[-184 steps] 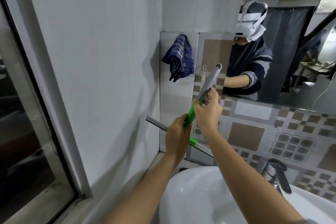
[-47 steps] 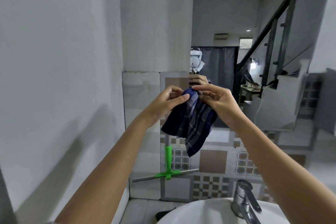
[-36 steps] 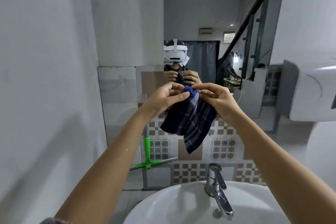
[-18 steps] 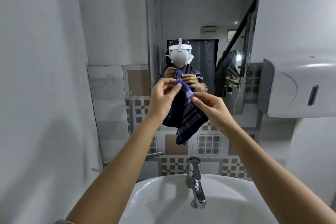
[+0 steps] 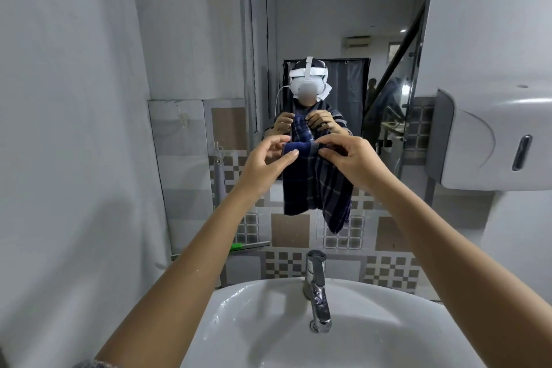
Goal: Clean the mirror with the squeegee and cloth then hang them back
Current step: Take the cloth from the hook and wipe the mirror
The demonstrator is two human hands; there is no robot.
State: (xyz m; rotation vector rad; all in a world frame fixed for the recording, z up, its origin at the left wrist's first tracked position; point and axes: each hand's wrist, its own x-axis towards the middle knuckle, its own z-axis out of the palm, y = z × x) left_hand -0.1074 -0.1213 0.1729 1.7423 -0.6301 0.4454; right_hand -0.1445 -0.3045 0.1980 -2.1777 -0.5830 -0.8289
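Now spread wider along its top edge than half a second ago, dark blue plaid cloth (image 5: 313,185) held up before wall mirror (image 5: 337,24), above white ceramic basin (image 5: 239,323). Left hand (image 5: 265,163) and right hand (image 5: 348,158) each pinching the cloth's upper hem between thumb and fingertips. Green-handled squeegee (image 5: 239,245) hanging on tiled wall, lower left, partly hidden behind the left forearm.

The cloth (image 5: 316,185) is dark blue with thin pale checked lines. It is held up in front of the mirror (image 5: 343,39) by its bunched top edge and hangs down in loose folds, one corner trailing lowest on the right. The squeegee (image 5: 239,246) hangs on the tiled wall left of the mirror, grey handle uppermost, its green neck and long blade at the bottom; an arm covers its middle.
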